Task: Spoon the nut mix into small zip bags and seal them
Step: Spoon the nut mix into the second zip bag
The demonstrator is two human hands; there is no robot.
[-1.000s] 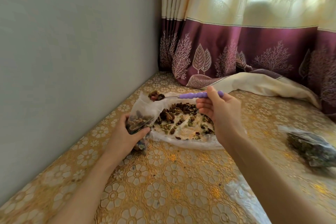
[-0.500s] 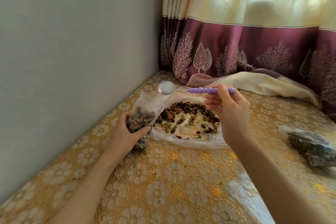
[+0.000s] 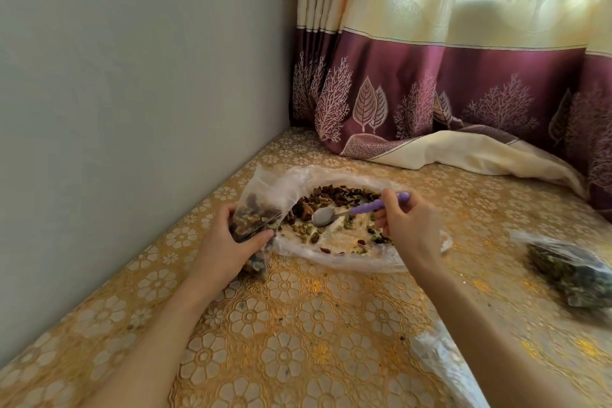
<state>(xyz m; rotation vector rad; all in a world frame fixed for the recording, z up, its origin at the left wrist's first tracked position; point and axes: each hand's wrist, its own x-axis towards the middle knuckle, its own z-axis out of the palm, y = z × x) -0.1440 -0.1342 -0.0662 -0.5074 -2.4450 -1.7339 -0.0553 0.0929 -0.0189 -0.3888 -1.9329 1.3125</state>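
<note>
The right hand (image 3: 409,225) pinches the beaded purple plastic handle of a small metal spoon (image 3: 359,210), fingers curled round the far end of the handle, and the spoon's long axis runs from that hand leftward and slightly nearer, so the empty silver bowl points toward the left side of the scene. That bowl hovers low over the loose nut mix (image 3: 337,200), a scatter of brown nuts, dark raisins and green seeds lying on a crumpled sheet of clear plastic (image 3: 341,260) spread on the gold floral tablecloth (image 3: 298,341). The thickest band of the mix lies along the far edge of the sheet, just beyond the bowl, with thinner patches to the near and right. The left hand (image 3: 228,247) grips a small clear zip bag (image 3: 253,212), already partly filled, thumb and fingers curled round its lower part, at the left edge of the sheet; its open mouth stands up and leans toward the right, close beside the spoon's bowl. So the bag lies directly along the spoon's line, to the left of the bowl. As I judge it, the coming scoop calls for a short dip, then a short sweep left into the mouth. A filled bag (image 3: 569,270) rests far to the right, blurred.
</note>
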